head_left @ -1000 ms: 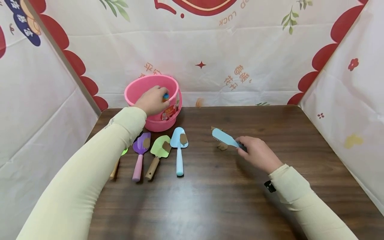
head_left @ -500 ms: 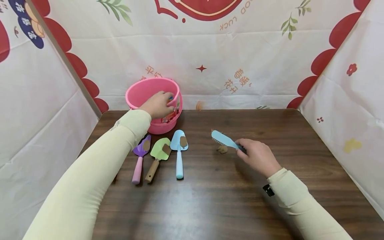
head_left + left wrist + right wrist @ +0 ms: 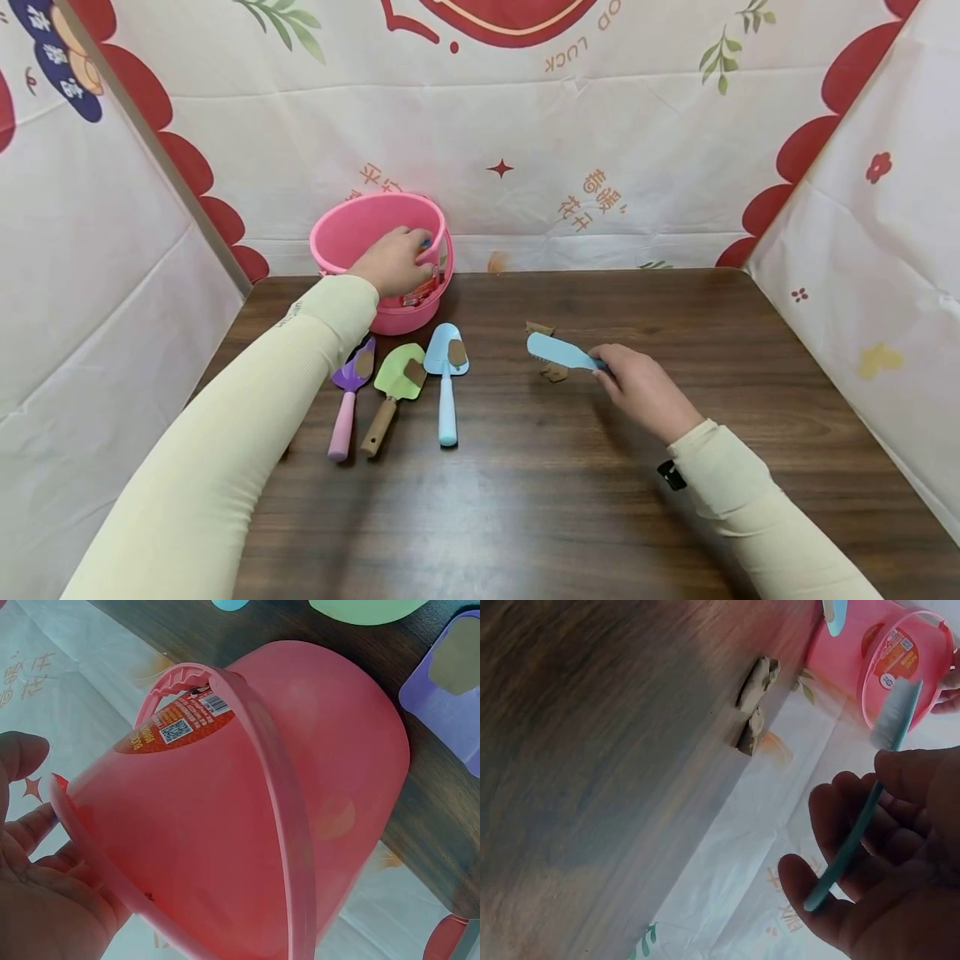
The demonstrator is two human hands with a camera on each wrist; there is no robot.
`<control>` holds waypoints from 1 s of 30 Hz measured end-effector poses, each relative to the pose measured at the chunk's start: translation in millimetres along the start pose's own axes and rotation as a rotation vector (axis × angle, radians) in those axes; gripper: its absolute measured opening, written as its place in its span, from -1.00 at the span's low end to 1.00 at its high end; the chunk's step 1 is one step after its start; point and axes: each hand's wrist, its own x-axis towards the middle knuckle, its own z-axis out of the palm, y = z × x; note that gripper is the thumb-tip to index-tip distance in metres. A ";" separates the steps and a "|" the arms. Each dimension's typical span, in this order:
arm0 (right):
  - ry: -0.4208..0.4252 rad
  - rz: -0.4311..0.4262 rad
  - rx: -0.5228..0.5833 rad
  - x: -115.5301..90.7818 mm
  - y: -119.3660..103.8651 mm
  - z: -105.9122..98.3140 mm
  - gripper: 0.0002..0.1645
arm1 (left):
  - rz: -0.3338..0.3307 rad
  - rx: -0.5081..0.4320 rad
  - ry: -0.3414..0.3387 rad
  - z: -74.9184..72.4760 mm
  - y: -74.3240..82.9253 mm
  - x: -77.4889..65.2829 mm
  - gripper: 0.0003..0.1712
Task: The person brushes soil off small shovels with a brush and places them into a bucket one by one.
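At the rim of the pink bucket, my left hand has fingers passing behind the rim. In the left wrist view the thumb stands apart from the rim and the fingertips are partly hidden. Something small and blue shows between thumb and fingers in the head view; its kind is unclear. My right hand grips the handle of a light blue brush, bristles facing down. The brush is raised over crumbly brown pieces on the tabletop.
Left of centre lie a purple trowel, a green trowel and a blue trowel, each with a brown patch. Another item is mostly hidden under the left sleeve. Printed cloth encloses the wooden table.
The left hand has shifted slightly right and lower at the bucket, its sleeve now covering more of the leftmost item. The brush in the right hand has changed its tilt slightly.
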 end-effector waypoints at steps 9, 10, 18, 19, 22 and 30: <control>-0.037 0.003 -0.003 2.1 -0.3 -1.0 -0.79 | -0.008 -0.005 -0.006 1.0 2.9 8.7 -0.59; -0.039 -0.001 -0.003 2.5 -0.9 -1.1 -0.79 | -0.010 -0.003 -0.008 0.9 3.7 9.9 -0.61; -0.089 0.000 0.010 1.6 -3.2 -2.9 -0.80 | -0.035 -0.007 -0.014 3.1 8.4 17.5 -0.67; -0.094 0.005 0.011 1.3 -2.9 -3.6 -0.80 | -0.044 -0.007 -0.014 3.6 8.6 18.3 -0.66; -0.101 0.014 0.018 1.0 -2.1 -5.1 -0.81 | -0.058 -0.011 -0.017 4.8 8.1 20.7 -0.59; -0.083 0.009 0.037 1.9 -2.1 -4.2 -0.83 | -0.061 -0.013 -0.022 5.8 7.8 20.9 -0.55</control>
